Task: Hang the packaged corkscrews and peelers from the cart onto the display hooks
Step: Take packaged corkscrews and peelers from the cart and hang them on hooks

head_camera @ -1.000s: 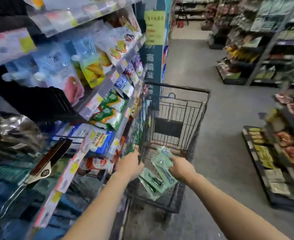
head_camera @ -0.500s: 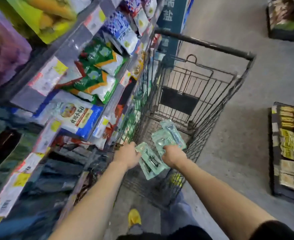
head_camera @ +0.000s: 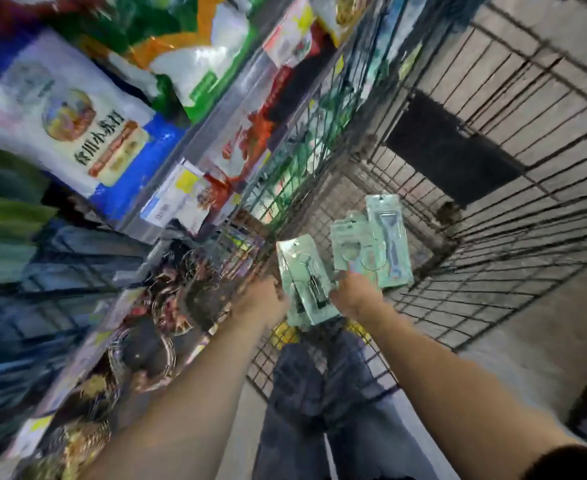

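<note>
Over the wire cart (head_camera: pixel 465 216), both my hands hold pale green blister packs. My left hand (head_camera: pixel 262 303) grips the lower left edge of one pack (head_camera: pixel 304 282) with a dark metal tool inside, likely a corkscrew. My right hand (head_camera: pixel 352 296) holds a fanned bunch of packs (head_camera: pixel 371 244); the rightmost one (head_camera: pixel 389 237) shows a peeler with a steel head. The packs are tilted, with their hang holes pointing away from me. No display hooks are clearly visible; the picture is blurred.
Shelves (head_camera: pixel 215 140) with bagged food and price tags run along the left, close beside the cart. Lower left hold dark packaged goods (head_camera: pixel 146 355). My jeans-clad legs (head_camera: pixel 323 403) stand behind the cart. Bare grey floor (head_camera: pixel 544 327) lies to the right.
The view has tipped down and closer to the cart. My hands have stayed together above it, still holding the green packs, which now sit slightly higher in the basket opening.
</note>
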